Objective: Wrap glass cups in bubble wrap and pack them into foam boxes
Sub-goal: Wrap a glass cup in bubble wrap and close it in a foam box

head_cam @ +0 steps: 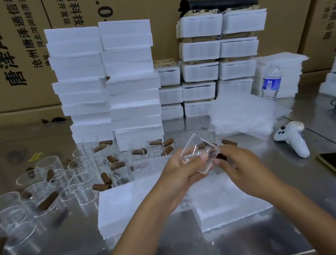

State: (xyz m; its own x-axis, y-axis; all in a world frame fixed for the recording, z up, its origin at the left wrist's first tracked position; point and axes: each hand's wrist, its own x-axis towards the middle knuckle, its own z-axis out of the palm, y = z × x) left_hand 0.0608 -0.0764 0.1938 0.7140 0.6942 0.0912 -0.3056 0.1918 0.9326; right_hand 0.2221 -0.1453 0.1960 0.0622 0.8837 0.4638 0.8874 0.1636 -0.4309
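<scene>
Behind everything, brown cardboard cartons [14,51] with printed lettering fill the top of the frame. Your steel table [302,216] spans the whole lower part. Tall stacks of white foam boxes [131,85] stand in the upper middle. Two loose foam box pieces [126,205] lie flat at lower centre, right under your forearms. A pile of bubble wrap sheets [244,115] sits right of centre, in front of the stacks. Many glass cups [42,186] with brown handles crowd the left side of the table, some upright, some tipped.

Your left hand [179,173] curls its fingers round one glass cup [198,155], held tilted above the foam pieces at centre frame. Your right hand [238,165] pinches the same cup at its brown handle. A white controller [292,138] lies to the right, and a water bottle [271,82] stands behind the bubble wrap.
</scene>
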